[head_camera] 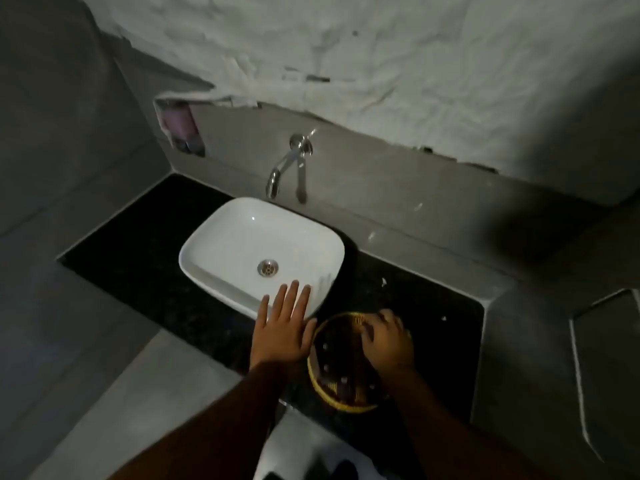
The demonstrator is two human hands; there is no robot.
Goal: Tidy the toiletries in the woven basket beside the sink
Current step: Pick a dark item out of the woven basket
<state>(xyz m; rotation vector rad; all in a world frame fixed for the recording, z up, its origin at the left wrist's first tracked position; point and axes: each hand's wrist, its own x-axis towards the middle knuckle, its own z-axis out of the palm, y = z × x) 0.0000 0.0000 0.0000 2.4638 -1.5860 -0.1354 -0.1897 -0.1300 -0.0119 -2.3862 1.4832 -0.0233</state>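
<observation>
A round woven basket (323, 393) with a yellow rim stands on the black counter just right of the white sink (239, 244). Its inside is dark; several small toiletries show only as dim shapes with pale caps. My right hand (388, 341) reaches into the basket's far side with fingers curled; whether it grips anything is hidden. My left hand (282, 327) hovers flat with fingers spread over the sink's near rim, just left of the basket, holding nothing.
A chrome wall tap (284, 168) hangs over the sink. A wall niche (181, 128) at the back left holds a purple dispenser. The black counter (138, 258) runs left of the sink and ends at a grey ledge on the right.
</observation>
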